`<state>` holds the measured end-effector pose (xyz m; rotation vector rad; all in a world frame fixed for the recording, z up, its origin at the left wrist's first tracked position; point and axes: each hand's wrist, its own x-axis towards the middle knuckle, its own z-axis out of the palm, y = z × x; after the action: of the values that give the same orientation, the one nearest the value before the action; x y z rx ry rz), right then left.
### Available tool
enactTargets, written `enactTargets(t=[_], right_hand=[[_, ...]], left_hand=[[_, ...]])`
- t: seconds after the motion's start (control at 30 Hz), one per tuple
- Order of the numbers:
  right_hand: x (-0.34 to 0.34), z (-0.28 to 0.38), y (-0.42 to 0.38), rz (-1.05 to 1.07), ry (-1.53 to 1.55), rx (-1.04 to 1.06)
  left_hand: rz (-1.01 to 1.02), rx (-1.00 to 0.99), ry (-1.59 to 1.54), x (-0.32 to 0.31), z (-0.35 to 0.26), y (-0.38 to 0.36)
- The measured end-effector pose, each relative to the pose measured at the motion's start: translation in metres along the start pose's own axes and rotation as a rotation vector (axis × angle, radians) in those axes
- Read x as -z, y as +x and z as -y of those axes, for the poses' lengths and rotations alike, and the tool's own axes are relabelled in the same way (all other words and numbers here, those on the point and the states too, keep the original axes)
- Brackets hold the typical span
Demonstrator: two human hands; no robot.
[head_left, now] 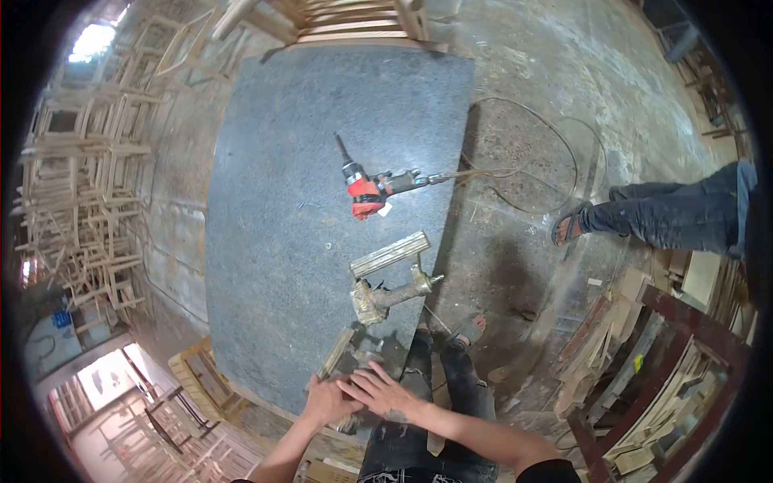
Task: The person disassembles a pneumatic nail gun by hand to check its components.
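Observation:
My left hand point(325, 401) is closed at the near end of a worn nail gun point(336, 352), whose long magazine points away from me over the near edge of the board. Part of that tool is hidden under my hands. My right hand point(382, 393) lies just to the right, fingers stretched out, its tips reaching over my left fingers. Just beyond rests a second nail gun point(372, 303), with a ribbed magazine and a bare air fitting. Farther off lies a red and black air screwdriver point(366, 195) with a long bit.
The tools lie on a large grey board point(274, 241). An air hose point(523, 113) runs from the screwdriver across the floor. Another person's legs point(668, 213) are at right. Wooden chair frames point(88, 169) are stacked at left; a dark red frame point(692, 322) with wood scraps stands at lower right.

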<state>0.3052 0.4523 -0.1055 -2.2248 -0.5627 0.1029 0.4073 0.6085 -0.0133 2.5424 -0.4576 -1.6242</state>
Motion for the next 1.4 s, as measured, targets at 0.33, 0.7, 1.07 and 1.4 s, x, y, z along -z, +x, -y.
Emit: enactTargets(t=[0.33,0.7,1.07,1.4], right_hand=[[0.174,-0.034,-0.092,0.087,0.386,-0.763],[0.043,-0.137,-0.32,-1.44,0.681,-1.322],[0.011,0.007,-0.307,-1.82,0.172,-1.436],[-0.034,0.172,-0.296,-1.866,-0.488,-1.06]], left_hand=[[-0.391,-0.705,0.029,0.089,-0.186,0.024],[-0.471,0.143,-1.278,0.127,-0.111,0.353],[-0.832,0.152,-1.982,0.141,-0.146,0.43],[-0.43,-0.643,-1.952,0.126,-0.059,0.359]])
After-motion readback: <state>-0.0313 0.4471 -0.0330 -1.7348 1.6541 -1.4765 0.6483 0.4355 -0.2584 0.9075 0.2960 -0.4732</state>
